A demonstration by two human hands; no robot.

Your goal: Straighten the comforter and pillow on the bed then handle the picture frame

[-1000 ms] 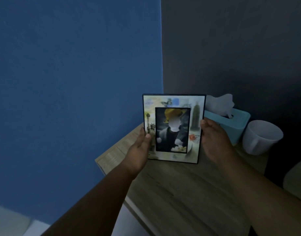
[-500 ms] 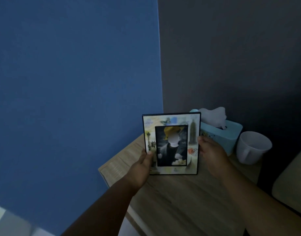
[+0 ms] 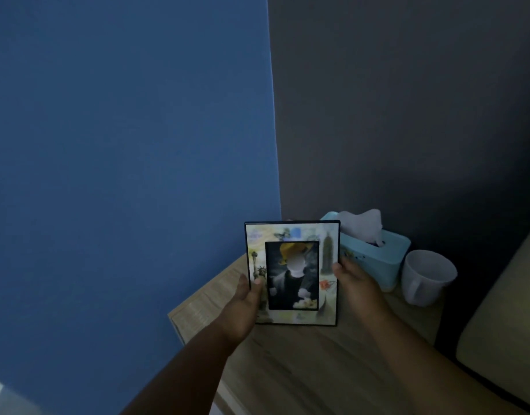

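A picture frame (image 3: pixel 292 235) with a dark edge and a pale border printed with landmarks stands upright over the wooden bedside table (image 3: pixel 302 360), facing me. A dark photo fills its middle. My left hand (image 3: pixel 242 307) grips its left edge, thumb on the front. My right hand (image 3: pixel 355 283) holds its right edge. The frame's bottom edge is at or just above the tabletop; I cannot tell whether it touches. The comforter and pillow are out of view.
Behind the frame to the right sits a light blue tissue box (image 3: pixel 377 259) with a tissue sticking up. A white mug (image 3: pixel 425 277) stands right of it. A blue wall is on the left, a dark wall behind. A pale cushioned edge (image 3: pixel 506 333) lies at far right.
Both hands have carried the frame lower and farther toward the back of the table, close to the tissue box. The grip on both edges is unchanged.
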